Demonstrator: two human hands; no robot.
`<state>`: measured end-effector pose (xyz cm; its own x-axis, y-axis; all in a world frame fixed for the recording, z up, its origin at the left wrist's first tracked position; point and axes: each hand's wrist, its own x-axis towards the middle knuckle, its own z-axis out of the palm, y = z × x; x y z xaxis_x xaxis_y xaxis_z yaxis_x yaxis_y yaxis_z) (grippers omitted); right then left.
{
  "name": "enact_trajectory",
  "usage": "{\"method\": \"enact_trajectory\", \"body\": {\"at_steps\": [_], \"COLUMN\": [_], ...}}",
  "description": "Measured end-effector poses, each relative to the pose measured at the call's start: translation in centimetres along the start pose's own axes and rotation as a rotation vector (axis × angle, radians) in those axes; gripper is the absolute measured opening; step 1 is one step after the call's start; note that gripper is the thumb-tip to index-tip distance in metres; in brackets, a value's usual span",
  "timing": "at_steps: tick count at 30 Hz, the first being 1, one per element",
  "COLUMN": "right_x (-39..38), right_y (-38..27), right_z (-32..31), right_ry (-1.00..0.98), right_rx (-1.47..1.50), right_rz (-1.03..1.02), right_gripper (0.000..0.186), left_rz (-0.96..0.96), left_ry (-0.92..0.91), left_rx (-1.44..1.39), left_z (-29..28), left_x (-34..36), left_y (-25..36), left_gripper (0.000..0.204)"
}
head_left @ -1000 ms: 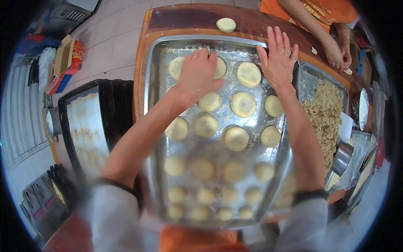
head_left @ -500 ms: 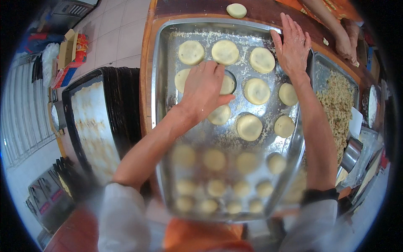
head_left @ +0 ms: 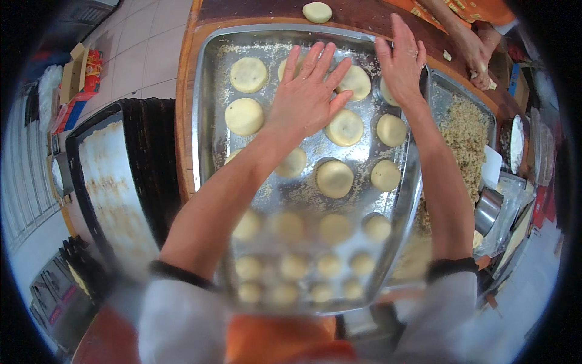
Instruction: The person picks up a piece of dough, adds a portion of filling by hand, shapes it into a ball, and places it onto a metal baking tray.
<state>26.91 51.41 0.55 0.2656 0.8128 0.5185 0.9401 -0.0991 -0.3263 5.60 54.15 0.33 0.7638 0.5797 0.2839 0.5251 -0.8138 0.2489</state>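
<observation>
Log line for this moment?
left hand: open, over dough rounds | right hand: open, near far right corner of tray | contact: unclear

Bakery-type work kitchen, set up for batches.
Evidence: large metal tray (head_left: pixel 207 142) with rows of dough rounds (head_left: pixel 345 127), stack of dark baking trays (head_left: pixel 150 151) at left, crumbly mix (head_left: pixel 462 124) in another tray at right, wooden tabletop (head_left: pixel 254 11), tiled floor (head_left: pixel 139 54), co-worker's hands (head_left: pixel 476 54) beyond.

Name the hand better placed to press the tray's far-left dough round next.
Left hand, probably: it is over the tray, nearer that round; the right hand is at the far-right corner.
</observation>
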Motion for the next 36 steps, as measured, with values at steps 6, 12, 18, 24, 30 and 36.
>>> {"method": "enact_trajectory", "body": {"at_steps": [6, 12, 18, 24, 30, 36], "right_x": [0.3, -1.4, -0.2, -6.8, -5.1, -5.7], "right_y": [-3.1, -1.4, -2.4, -5.9, -5.8, -4.0], "right_z": [-6.8, -6.5, -10.2, -10.9, -8.2, -2.1], "right_ry": [-0.742, -0.680, -0.572, -0.753, -0.362, -0.187], "right_rx": [-0.062, -0.109, 0.183, -0.087, -0.068, -0.307], "right_rz": [0.098, -0.031, 0.061, 0.032, 0.011, -0.040], "right_gripper": [0.052, 0.062, 0.061, 0.051, 0.042, 0.051], "left_rz": [-0.035, -0.043, -0.051, -0.050, -0.068, -0.033], "left_ry": [-0.002, 0.024, 0.036, 0.047, 0.031, 0.049], "left_rx": [0.003, 0.043, 0.059, 0.014, 0.053, 0.001], "left_z": [-0.3, -0.1, 0.0, 0.0, 0.1, 0.0], "left_x": [-0.7, 0.0, -0.3, -0.1, -0.6, 0.2], "left_y": [-0.8, -0.2, -0.7, -0.3, -0.7, -0.6], "left_gripper": [0.053, 0.053, 0.054, 0.054, 0.054, 0.054]}}
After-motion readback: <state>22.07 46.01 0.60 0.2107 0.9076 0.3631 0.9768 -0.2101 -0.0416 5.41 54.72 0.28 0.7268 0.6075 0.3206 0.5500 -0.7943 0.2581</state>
